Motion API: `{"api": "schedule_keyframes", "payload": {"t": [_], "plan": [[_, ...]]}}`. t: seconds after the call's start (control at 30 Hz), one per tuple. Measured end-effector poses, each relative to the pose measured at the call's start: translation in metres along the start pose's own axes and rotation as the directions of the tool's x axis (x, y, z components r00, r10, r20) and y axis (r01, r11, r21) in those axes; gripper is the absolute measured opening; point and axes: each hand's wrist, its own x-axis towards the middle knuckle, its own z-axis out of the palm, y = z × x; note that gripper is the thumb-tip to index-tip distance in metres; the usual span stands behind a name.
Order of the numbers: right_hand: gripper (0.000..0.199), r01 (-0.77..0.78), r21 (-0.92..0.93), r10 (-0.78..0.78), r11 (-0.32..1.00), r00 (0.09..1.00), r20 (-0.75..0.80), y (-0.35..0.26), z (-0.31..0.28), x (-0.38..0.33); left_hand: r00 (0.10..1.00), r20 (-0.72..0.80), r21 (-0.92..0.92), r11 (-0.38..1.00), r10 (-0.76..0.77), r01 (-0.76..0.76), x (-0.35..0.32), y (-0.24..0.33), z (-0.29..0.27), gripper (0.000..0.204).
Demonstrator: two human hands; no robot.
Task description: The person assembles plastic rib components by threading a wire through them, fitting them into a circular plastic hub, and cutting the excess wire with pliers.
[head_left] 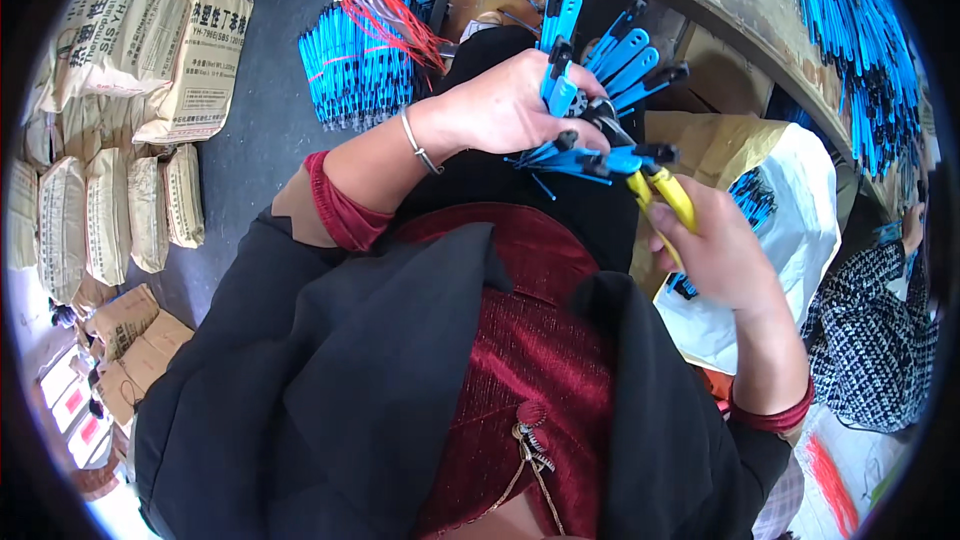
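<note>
My left hand [515, 110] is closed around a cluster of blue plastic strips with black ends [630, 52], which fan out past the fingers. In my right hand [725, 245] are pliers with yellow handles [675, 202], gripped from the right side. Their dark metal head reaches in among the strips beside my left fingers. Whether the jaws are biting on a strip cannot be made out, since strips and fingers cover them partly.
A white-lined sack [812, 185] with blue strips inside stands by my right hand. Wooden bench edge [740, 2] runs above, with strips piled on it [860, 50]. Bundled blue strips [355, 70] and red cords [400, 15] lie left. Paper sacks [125, 35] line the far left; another person's patterned garment [870, 340] is right.
</note>
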Motion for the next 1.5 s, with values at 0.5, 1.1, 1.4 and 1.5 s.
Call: {"api": "schedule_keyframes", "payload": {"t": [0.5, 1.1, 1.4, 1.5], "plan": [[0.03, 0.388, 0.123, -0.233, 0.913, 0.745, -0.625, 0.034, -0.07, -0.006, 0.831, -0.551, 0.158, 0.968, -0.076, 0.193, -0.022, 0.136, -0.082, 0.024], [0.044, 0.087, -0.488, -0.444, 0.868, 0.576, -0.686, -0.009, -0.144, 0.074, 0.469, -0.793, 0.606, 0.428, 0.388, 0.671, 0.107, 0.099, -0.297, 0.046], [0.052, -0.126, -0.534, -0.438, 0.836, 0.434, -0.788, -0.009, -0.155, 0.117, 0.277, -0.763, 0.642, 0.734, 0.584, 0.222, 0.003, 0.155, -0.286, 0.041], [0.053, -0.167, -0.565, -0.434, 0.808, 0.48, -0.762, -0.005, -0.157, 0.133, 0.228, -0.843, 0.536, 0.798, 0.487, 0.274, -0.057, 0.131, -0.282, 0.047]]}}
